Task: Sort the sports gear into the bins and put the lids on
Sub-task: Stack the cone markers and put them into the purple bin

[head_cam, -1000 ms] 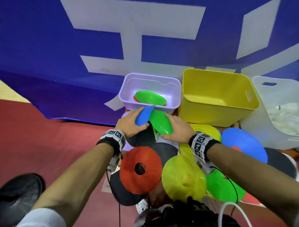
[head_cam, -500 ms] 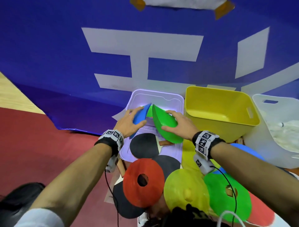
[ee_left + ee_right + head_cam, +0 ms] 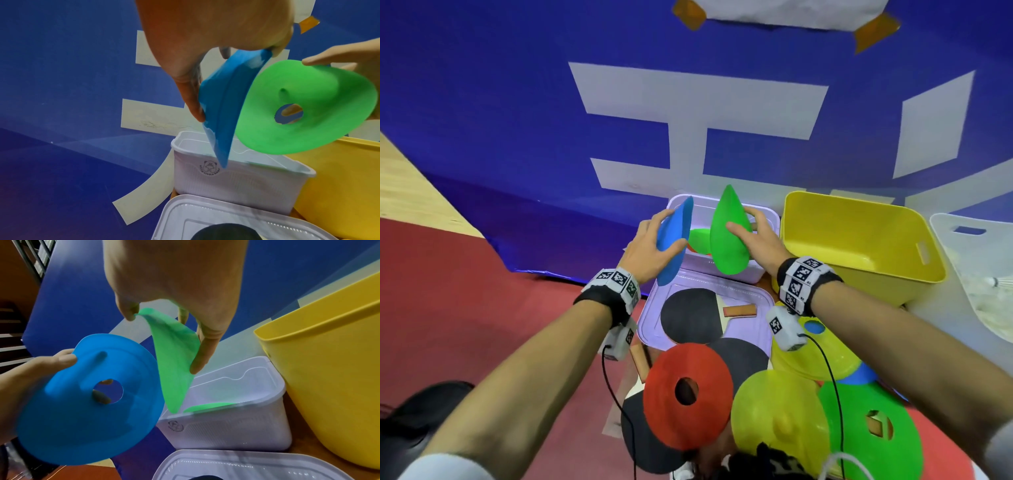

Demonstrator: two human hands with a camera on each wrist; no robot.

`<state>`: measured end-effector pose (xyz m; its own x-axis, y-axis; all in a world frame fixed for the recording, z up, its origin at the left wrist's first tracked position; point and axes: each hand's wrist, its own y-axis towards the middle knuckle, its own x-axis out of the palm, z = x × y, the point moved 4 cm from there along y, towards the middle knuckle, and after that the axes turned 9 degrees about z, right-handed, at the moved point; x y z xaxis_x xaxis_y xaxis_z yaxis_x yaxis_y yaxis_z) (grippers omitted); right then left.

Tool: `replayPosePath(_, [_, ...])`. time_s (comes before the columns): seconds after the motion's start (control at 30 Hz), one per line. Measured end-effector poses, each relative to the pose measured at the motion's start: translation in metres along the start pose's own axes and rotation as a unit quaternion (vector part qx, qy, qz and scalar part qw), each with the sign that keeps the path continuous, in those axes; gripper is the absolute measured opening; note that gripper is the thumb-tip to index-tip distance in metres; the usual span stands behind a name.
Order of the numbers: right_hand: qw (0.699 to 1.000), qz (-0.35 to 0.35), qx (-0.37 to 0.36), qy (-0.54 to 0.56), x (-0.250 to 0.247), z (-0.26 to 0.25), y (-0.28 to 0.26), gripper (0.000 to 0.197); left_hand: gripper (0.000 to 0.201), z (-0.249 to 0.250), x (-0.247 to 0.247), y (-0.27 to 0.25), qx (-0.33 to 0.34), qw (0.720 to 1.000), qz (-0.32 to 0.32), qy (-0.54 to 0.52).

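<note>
Fingers round upright discs (both hands)

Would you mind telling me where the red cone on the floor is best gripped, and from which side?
Take the red cone by its thin outer rim, coming from the left, where the rim lies free over the floor. It lies flat with its centre hole up; its right edge meets the yellow cone, so fingers fit less easily there. Pinching thumb over, fingers under should lift it.

Bin mouth crowded

Blue cone and green cone, held on edge, stand over the lilac bin; the yellow bin just beside lies open.
</note>
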<state>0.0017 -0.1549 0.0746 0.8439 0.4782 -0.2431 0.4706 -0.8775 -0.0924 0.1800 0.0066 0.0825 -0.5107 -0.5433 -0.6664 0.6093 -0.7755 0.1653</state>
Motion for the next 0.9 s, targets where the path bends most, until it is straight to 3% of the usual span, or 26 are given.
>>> replayPosePath(0.23, [0.998,0.001,0.051,0.029,0.029,0.005,0.035,0.064,0.060,-0.015,0.001,0.021,-0.017,0.998,-0.024,-0.059])
replayPosePath(0.33, [0.991,0.009,0.094,-0.090,0.036,0.015,0.055,0.084,0.059,-0.021,0.001,0.032,-0.028,0.997,-0.034,-0.069])
replayPosePath(0.4, [0.979,0.037,0.104,-0.171,0.032,0.024,0.062,0.083,0.055,-0.024,0.003,0.038,-0.037,0.995,-0.040,-0.078])
replayPosePath(0.47, [0.976,0.041,0.068,-0.201,0.029,0.025,0.061,0.079,0.052,-0.026,0.005,0.045,-0.049,0.993,-0.045,-0.093])
replayPosePath(0.6, [0.968,-0.017,-0.020,-0.248,0.035,0.026,0.053,0.082,0.044,-0.022,0.014,0.055,-0.055,0.990,-0.060,-0.118])
replayPosePath(0.7, [0.974,-0.046,-0.015,-0.222,0.037,0.025,0.048,0.088,0.040,-0.015,0.024,0.059,-0.062,0.985,-0.068,-0.144])
replayPosePath(0.9, [0.988,-0.041,0.085,-0.122,0.030,0.035,0.049,0.093,0.030,-0.004,0.043,0.064,-0.077,0.972,-0.079,-0.208])
